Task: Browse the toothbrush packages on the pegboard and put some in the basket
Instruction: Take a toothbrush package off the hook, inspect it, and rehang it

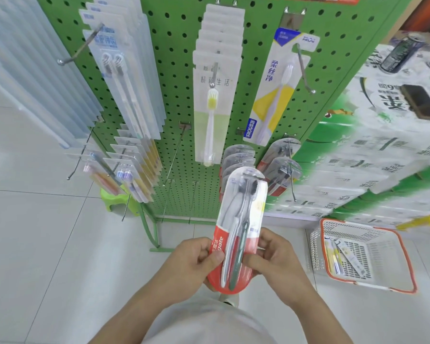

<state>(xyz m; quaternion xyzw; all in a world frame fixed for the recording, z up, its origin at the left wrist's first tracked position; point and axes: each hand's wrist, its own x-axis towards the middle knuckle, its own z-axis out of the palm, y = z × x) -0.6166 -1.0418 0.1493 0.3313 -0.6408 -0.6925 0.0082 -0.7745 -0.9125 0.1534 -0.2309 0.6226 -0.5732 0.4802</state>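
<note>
Before pegboard (179, 100) | toothbrush package (238, 227) between both hands | left hand (196, 259), right hand (273, 256) grasp it, seemingly pinching

pegboard (176, 70): matt green metal | toothbrush package (241, 219): glossy clear plastic | basket (363, 252): white plastic

pegboard (184, 100) ahead | basket (405, 247) right, on floor | package (236, 227) between hands
</note>
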